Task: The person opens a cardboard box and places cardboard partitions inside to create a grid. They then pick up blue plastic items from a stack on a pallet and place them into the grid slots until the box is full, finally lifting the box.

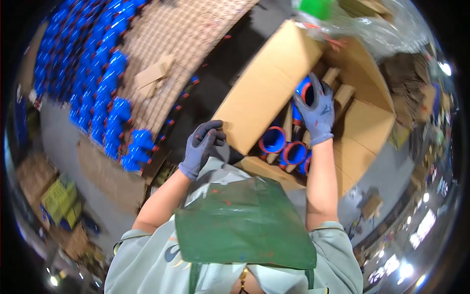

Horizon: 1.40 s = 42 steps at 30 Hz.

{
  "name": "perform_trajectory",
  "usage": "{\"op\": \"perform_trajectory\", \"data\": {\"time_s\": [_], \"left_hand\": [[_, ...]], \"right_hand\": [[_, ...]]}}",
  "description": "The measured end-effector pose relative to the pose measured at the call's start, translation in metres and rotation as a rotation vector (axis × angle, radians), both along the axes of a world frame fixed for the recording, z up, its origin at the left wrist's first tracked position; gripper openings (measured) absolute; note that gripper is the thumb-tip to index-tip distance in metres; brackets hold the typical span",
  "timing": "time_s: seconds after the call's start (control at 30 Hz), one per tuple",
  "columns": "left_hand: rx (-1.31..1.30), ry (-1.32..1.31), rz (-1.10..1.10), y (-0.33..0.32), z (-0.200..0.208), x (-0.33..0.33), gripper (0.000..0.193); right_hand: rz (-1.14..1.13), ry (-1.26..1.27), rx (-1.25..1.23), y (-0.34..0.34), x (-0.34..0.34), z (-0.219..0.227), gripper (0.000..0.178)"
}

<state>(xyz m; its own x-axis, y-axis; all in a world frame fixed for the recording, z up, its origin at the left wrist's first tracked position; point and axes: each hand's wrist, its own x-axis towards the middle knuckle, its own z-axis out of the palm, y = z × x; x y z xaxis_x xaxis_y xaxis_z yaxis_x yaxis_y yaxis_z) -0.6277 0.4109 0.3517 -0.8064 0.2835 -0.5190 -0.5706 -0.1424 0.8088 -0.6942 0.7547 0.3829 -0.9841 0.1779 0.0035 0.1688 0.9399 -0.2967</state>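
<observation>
My right hand reaches into an open cardboard box, its gloved fingers wrapped round a blue pipe fitting with a red rim. Below it in the box, more blue fittings stand with their round red-rimmed mouths facing up. Cardboard strips lie among the fittings. At the box's left flap is my left hand, also gloved, its fingers loosely bent and apart with nothing visible between them. Its fingertips are close to the flap's edge; whether they touch it I cannot tell.
Many blue fittings stand in rows at the left on a brown patterned surface, with cardboard pieces beside them. Clear plastic wrap lies past the box at the far right. Yellow-green packages sit at the lower left.
</observation>
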Motion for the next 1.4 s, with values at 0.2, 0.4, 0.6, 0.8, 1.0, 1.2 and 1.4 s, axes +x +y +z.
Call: {"op": "perform_trajectory", "data": {"time_s": [0.2,0.4,0.6,0.8,1.0,1.2,1.4], "left_hand": [[-1.681,0.115,-0.079,-0.195,-0.137,0.065,0.098],[-1.665,-0.253,-0.203,-0.296,-0.190,0.047,0.100],[-0.175,-0.114,-0.110,-0.289,-0.053,-0.012,0.085],[-1.712,0.251,-0.183,-0.383,-0.166,-0.102,0.082],[-1.459,0.098,-0.346,-0.421,-0.210,-0.129,0.090],[-0.415,-0.107,0.053,-0.324,-0.120,-0.074,0.073],[-0.065,-0.164,-0.014,-0.196,0.007,-0.024,0.071]], "right_hand": [[0.231,0.122,-0.058,-0.051,0.023,0.031,0.057],[0.713,0.013,-0.864,-0.224,0.033,0.028,0.059],[-0.066,-0.754,-1.601,-0.378,0.060,-0.086,0.084],[-0.487,-0.720,-2.191,-0.366,0.039,-0.033,0.067],[-0.376,-0.276,-1.876,-0.254,0.072,0.047,0.074],[-0.457,0.283,-0.884,-0.067,0.060,0.110,0.070],[-0.116,-0.026,0.144,0.074,0.043,0.039,0.084]]}}
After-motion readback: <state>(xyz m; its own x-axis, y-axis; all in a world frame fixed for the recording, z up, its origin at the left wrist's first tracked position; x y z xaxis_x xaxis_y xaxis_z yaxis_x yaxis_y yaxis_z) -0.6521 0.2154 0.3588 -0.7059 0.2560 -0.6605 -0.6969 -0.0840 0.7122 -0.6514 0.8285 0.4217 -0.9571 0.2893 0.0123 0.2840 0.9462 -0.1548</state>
